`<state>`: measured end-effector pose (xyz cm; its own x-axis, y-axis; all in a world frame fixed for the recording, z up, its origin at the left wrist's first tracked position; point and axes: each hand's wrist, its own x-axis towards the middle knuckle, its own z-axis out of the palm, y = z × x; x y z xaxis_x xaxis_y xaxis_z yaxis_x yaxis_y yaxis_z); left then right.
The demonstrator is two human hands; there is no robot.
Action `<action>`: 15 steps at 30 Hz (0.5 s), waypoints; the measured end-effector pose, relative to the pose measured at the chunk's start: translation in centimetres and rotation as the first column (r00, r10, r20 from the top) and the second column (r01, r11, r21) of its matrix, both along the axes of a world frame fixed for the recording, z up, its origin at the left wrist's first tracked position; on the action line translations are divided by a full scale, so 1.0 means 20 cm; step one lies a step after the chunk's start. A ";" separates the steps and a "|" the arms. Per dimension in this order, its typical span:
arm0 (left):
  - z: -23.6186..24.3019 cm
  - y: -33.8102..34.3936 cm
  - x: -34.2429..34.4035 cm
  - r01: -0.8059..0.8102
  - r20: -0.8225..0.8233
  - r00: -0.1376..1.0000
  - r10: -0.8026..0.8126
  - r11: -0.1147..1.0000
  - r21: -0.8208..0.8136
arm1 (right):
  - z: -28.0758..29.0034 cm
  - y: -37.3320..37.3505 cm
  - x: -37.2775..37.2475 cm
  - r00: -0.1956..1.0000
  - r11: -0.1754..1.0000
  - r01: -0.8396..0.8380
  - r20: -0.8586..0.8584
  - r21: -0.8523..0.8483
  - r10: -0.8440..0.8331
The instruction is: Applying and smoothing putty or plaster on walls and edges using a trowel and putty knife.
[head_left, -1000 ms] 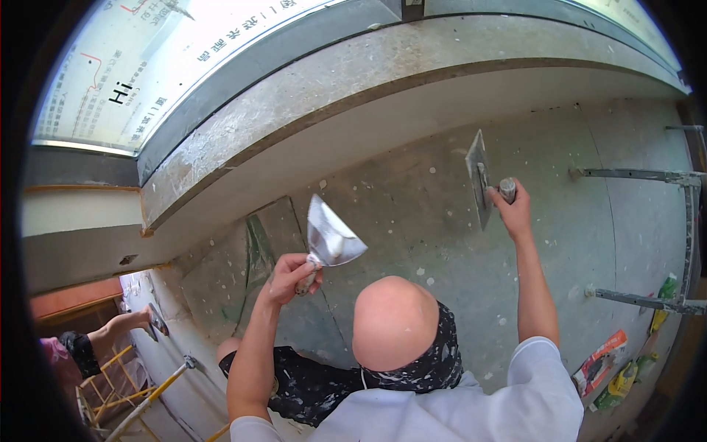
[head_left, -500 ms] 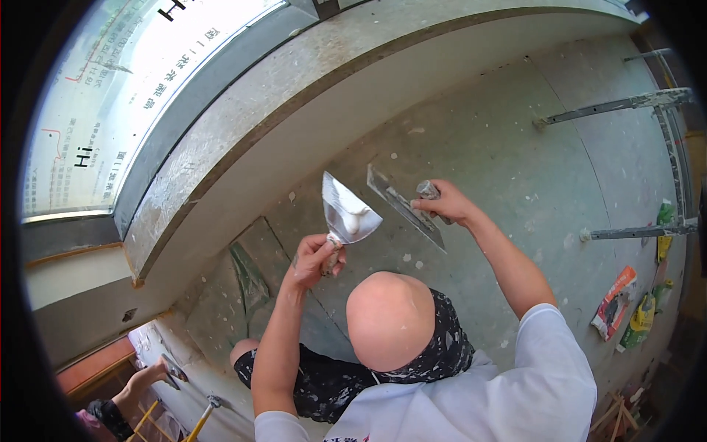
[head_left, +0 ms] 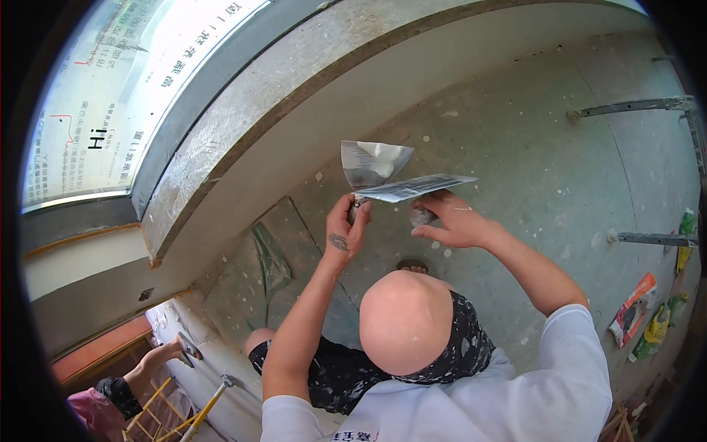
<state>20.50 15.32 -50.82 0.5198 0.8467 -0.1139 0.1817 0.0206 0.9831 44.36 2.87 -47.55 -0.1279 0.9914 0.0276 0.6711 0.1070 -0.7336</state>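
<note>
At the centre of the frame, just above the bald head, we hold two plastering tools together. Our left hand [head_left: 346, 234] is closed around the handle of a wide putty knife [head_left: 373, 163], whose blade stands up toward the top of the frame and carries a lump of white filler [head_left: 383, 160] near its middle. Our right hand [head_left: 451, 221] is closed on the grip of a flat steel trowel [head_left: 414, 187], which lies edge-on across the lower part of the knife blade; the two blades appear to touch. One second ago the trowel was well to the right, raised against the grey surface, and the knife was held apart from it at the left. Half a second ago the two were closing in. They are now together, so we judge that the trowel has left the surface and filler is being passed or scraped between the blades. The grey plastered surface [head_left: 530, 169] fills the right half of the frame, spotted with white. At the lower left, another person's hand [head_left: 184, 348] holds a tool against a pale wall. Coloured bags [head_left: 632, 309] lie at the right edge.
</note>
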 end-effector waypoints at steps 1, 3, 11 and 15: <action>0.00 0.03 -0.02 0.097 -0.095 0.992 -0.081 0.978 0.182 | -0.02 0.03 -0.01 1.000 1.000 -0.003 -0.002 -0.008 0.003; 0.04 0.11 0.02 0.239 -0.159 0.971 -0.179 0.731 0.639 | -0.09 0.09 0.01 0.988 0.987 -0.151 -0.026 0.054 0.153; 0.05 0.36 -0.43 0.568 -0.793 0.609 0.020 0.686 0.454 | -0.71 0.22 0.38 0.970 0.956 0.131 0.167 0.263 -0.179; 0.17 0.27 -0.67 0.474 -0.800 0.596 0.068 0.774 0.419 | -0.86 0.48 0.66 0.914 0.919 0.219 0.260 0.327 -0.310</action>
<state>7.03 20.66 -47.34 0.6374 0.7626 -0.1100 0.7553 -0.5901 0.2851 57.64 12.50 -64.74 0.0905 0.9443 0.3165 0.8871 0.0679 -0.4565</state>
